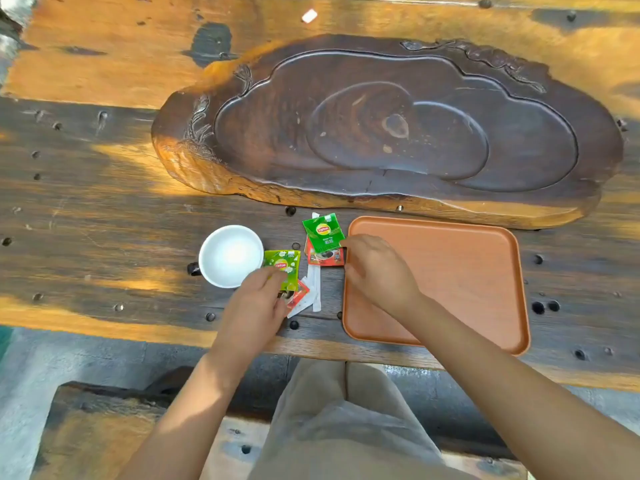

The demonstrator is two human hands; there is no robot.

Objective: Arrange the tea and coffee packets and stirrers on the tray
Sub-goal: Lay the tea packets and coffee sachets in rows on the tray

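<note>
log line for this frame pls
left hand: on packets beside cup | right hand: at green packet | tray: bare

white cup [231, 255], carved wooden slab [388, 129], plank table [86, 188]

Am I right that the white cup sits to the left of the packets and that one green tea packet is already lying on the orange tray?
Not quite. The white cup is indeed left of the packets, but the head view shows the orange tray holding no packet: both green tea packets lie on the wooden table, left of the tray.
</note>
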